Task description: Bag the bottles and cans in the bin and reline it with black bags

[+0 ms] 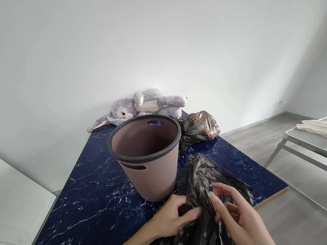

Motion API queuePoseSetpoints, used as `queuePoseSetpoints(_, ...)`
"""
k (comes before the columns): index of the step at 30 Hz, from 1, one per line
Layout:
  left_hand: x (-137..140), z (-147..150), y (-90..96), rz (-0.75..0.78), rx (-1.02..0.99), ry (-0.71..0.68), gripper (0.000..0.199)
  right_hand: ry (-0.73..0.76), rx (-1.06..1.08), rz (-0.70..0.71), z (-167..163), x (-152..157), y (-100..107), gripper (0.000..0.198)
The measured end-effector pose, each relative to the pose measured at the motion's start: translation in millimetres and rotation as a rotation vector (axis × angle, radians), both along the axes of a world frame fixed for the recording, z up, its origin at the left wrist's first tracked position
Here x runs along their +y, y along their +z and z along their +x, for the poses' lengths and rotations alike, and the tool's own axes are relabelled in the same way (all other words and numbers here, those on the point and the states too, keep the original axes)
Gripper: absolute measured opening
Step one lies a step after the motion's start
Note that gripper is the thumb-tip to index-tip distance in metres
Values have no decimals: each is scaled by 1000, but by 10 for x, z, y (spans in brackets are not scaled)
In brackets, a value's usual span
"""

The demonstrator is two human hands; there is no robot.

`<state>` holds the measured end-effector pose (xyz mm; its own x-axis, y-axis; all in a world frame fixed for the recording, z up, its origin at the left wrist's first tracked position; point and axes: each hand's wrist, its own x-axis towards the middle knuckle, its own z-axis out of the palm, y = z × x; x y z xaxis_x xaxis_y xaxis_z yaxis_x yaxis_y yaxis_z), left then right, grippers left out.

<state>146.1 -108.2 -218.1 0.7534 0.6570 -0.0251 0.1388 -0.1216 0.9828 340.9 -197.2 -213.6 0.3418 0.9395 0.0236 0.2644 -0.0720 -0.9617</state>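
Black bag (206, 227): in hand, not opened out yet

Blue marbled table (91, 197): bag bunched over its near right part, beside bin (158, 177). Bin upright, no liner visible inside. Filled bag (203, 124) gathered at the neck behind it. Progress, my read: early; black bag out, mouth not visibly spread. Left hand (168, 215) half-curled, thumb and fingers holding bag. Right hand (238, 215) part-open at bag; can't tell if gripping. No readable labels.

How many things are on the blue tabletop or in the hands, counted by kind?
Bin: 1
Plush toy: 1
Plastic bags: 2 (loose bag, filled bag)
Total: 4
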Motion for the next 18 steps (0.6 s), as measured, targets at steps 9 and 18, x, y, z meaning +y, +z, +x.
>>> queuePoseSetpoints(9,-38,-50,-74,81,131,147,50,93,111,35,-119,-41,112,45)
queuePoseSetpoints(18,-58,-9,55,46,53,190,43,605,39,38,-148,-244,410,30)
